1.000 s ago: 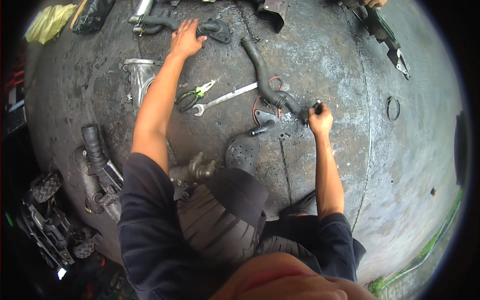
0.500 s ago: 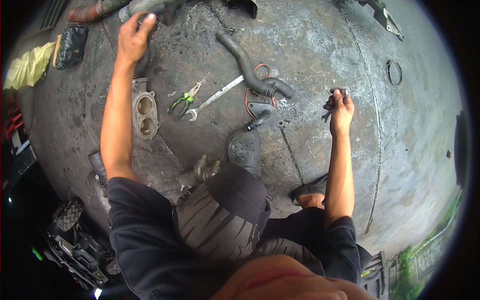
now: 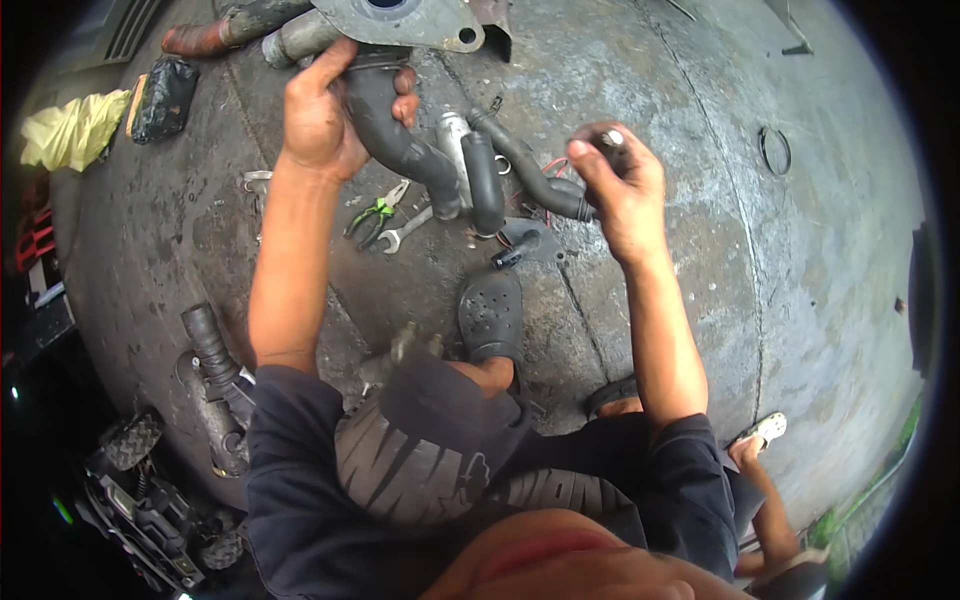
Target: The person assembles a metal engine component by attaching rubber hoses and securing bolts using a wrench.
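My left hand (image 3: 318, 115) is closed around a curved black rubber hose (image 3: 392, 145), raised above the floor. At its upper end sits a grey metal flange plate (image 3: 435, 22) with a large round opening. Beside the hose's lower end are a silvery pipe (image 3: 455, 140) and a short black hose (image 3: 485, 185); whether they belong to the held piece I cannot tell. My right hand (image 3: 632, 190) is raised, fingers curled around a small dark part (image 3: 612, 142) with a shiny round end, its kind unclear. Below lie green-handled pliers (image 3: 375, 218) and a wrench (image 3: 402, 232).
On the stained concrete lie another black hose (image 3: 535, 175), a plate with a pipe stub (image 3: 528, 242) and a black ring (image 3: 775, 150). Ribbed hose parts (image 3: 210, 340) are at left, near a black wheeled toy vehicle (image 3: 150, 510). Another person's light clog (image 3: 768, 428) shows at lower right.
My left hand has come nearer and right, lifting the hose and flange plate into clear view. My right hand has moved left and farther up. Another person has appeared at lower right.
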The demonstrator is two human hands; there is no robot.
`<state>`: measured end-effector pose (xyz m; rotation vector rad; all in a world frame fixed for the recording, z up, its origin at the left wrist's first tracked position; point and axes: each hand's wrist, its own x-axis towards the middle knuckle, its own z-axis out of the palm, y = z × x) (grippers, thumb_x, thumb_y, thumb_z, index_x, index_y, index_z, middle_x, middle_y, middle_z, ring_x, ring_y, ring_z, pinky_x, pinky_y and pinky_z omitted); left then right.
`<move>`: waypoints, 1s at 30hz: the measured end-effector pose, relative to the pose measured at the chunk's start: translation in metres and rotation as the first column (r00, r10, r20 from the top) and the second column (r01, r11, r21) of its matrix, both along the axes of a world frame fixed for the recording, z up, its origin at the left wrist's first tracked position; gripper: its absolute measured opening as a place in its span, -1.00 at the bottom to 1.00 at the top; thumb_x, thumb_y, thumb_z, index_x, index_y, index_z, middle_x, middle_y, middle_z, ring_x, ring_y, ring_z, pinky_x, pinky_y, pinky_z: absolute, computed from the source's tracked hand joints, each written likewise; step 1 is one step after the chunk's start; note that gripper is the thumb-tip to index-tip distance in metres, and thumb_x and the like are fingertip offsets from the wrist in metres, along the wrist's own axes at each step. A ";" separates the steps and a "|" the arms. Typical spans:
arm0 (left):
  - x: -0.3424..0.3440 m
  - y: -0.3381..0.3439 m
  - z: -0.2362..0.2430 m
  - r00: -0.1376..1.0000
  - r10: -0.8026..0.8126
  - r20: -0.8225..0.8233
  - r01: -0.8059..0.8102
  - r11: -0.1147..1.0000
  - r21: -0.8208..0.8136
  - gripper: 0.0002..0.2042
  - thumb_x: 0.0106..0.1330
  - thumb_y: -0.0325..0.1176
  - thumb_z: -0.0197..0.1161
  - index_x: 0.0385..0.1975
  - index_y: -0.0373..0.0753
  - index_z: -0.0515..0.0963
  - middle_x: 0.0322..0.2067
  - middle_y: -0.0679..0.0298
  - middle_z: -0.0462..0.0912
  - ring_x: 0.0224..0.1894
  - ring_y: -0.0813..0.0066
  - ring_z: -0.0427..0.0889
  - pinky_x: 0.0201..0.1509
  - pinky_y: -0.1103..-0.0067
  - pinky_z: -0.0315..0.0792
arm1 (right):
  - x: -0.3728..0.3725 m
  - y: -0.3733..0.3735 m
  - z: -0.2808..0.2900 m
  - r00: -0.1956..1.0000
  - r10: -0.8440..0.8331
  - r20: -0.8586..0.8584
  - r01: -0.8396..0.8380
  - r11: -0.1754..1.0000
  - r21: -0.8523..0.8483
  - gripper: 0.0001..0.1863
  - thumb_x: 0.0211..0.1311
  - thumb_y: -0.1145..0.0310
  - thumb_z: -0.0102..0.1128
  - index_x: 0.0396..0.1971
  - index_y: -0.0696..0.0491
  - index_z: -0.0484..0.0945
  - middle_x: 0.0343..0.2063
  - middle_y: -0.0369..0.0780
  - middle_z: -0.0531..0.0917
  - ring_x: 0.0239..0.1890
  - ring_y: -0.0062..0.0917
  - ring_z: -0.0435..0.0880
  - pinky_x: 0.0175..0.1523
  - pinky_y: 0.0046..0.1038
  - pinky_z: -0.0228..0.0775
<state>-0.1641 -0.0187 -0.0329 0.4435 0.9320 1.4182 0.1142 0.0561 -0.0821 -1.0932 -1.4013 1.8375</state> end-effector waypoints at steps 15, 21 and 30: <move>0.077 0.005 -0.043 0.995 0.091 -0.037 -0.094 0.989 -0.112 -0.59 0.49 -0.03 0.02 -0.07 -0.30 0.53 -0.37 0.11 0.68 -0.38 0.34 0.65 -0.23 0.43 0.56 | -0.028 -0.033 -0.027 0.984 -0.021 -0.176 0.001 0.993 -0.117 -0.60 0.15 0.41 0.41 -0.01 0.17 0.59 -0.49 -0.38 0.64 -0.46 -0.82 0.48 -0.34 -0.67 0.35; 0.120 -0.012 -0.047 0.923 0.086 -0.376 -0.122 0.990 -0.072 -0.69 0.36 -0.19 0.26 -0.14 -0.35 0.57 -0.30 0.18 0.70 -0.31 0.47 0.67 -0.16 0.56 0.54 | -0.039 -0.020 -0.009 0.919 -0.240 -0.312 0.181 0.961 -0.207 -0.85 0.23 0.47 0.32 -0.30 0.25 0.64 -0.56 -0.37 0.64 -0.54 -0.80 0.51 -0.45 -0.69 0.35; 0.136 -0.016 -0.029 0.520 -0.055 -0.852 -0.074 0.991 -0.109 -0.76 0.04 -0.41 0.47 -0.32 -0.36 0.64 -0.47 0.21 0.74 -0.43 0.47 0.71 -0.25 0.54 0.54 | 0.045 0.062 0.047 0.999 -0.030 -0.023 0.037 0.846 0.532 -0.56 0.23 0.07 0.25 -0.19 0.21 0.57 -0.39 -0.26 0.63 -0.44 -0.69 0.50 -0.35 -0.64 0.29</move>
